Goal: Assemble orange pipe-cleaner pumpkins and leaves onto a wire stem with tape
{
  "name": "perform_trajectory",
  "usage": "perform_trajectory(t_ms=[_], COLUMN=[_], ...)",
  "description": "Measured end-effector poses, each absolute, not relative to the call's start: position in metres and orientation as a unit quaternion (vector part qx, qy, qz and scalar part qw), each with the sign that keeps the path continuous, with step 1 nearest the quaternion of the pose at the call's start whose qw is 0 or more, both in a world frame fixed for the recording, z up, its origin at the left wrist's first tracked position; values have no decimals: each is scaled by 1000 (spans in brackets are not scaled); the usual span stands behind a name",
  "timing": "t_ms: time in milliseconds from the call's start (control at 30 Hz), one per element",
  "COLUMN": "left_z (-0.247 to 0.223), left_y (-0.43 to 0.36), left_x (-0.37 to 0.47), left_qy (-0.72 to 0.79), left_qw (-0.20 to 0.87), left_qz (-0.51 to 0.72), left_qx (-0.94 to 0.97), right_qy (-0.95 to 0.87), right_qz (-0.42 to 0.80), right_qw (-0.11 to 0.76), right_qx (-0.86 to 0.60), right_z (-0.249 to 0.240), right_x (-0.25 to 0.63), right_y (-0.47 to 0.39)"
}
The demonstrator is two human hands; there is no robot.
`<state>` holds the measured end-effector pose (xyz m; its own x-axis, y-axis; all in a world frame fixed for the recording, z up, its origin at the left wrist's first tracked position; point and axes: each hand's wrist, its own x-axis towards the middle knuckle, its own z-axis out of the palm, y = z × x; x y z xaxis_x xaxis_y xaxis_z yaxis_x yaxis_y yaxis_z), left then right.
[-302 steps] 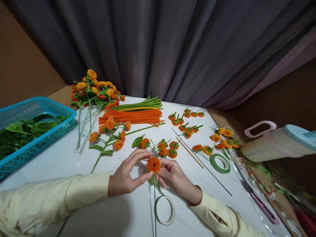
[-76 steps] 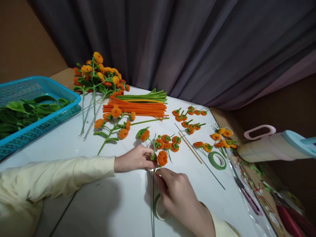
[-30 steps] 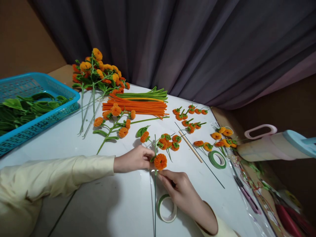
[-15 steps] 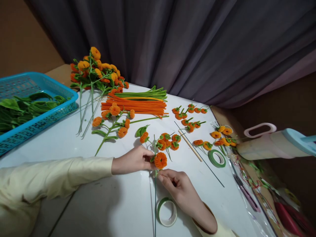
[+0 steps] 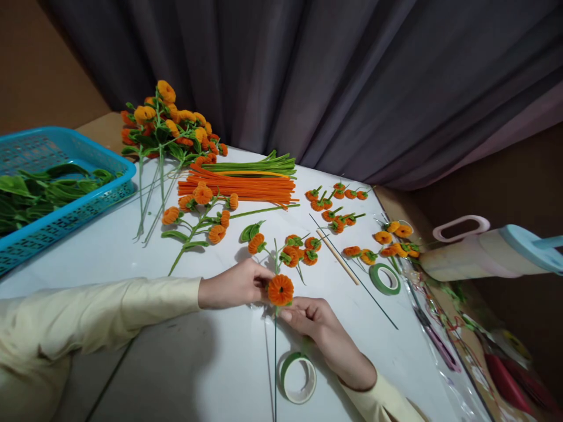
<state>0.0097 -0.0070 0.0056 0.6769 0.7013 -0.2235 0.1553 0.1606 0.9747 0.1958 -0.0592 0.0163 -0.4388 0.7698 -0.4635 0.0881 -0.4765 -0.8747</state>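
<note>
Between my hands stands an orange pipe-cleaner flower (image 5: 280,290) on a thin dark green wire stem (image 5: 275,366). My left hand (image 5: 237,285) is closed at the left of the bloom, pinching the stem; its fingertips are partly hidden behind the flower. Just below the bloom, the thumb and forefinger of my right hand (image 5: 319,331) pinch the stem where the flower joins it. Another orange flower (image 5: 256,244) branches off to the upper left. Below my right hand a roll of green floral tape (image 5: 298,378) stands on the white table (image 5: 176,363).
Orange pipe cleaners (image 5: 237,186) and green ones (image 5: 264,166) lie behind. A blue basket (image 5: 127,179) of leaves stands left, near a bunch of finished flowers (image 5: 167,126). Rightward are a wooden stick (image 5: 338,258), another tape roll (image 5: 385,279), purple-handled scissors (image 5: 442,349) and a tumbler (image 5: 475,258).
The bloom between my hands has shifted slightly left and turned more toward me. My right hand has moved a little up and left, still pinching at the stem.
</note>
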Motion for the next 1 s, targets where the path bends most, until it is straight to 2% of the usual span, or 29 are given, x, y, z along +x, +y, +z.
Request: perform_trajectory(t_ms=[167,400,700,1000], left_z=[8,10,7,8], left_y=[-9,-11,-10,-10], left_x=[10,11,10,10], left_qy=[331,260,228,257], left_qw=[654,615,620,673], left_qz=[212,262,280,220], left_qx=[647,697,697,658], right_qy=[-451,-508,-632,-686], right_qz=[757,754,686,651], right_qw=[211,186,186,145], right_qx=[-422,-373,-309,-290], right_z=[15,9,6,5], right_x=[201,206,208,210], right_y=[-50,-41,-31,-20])
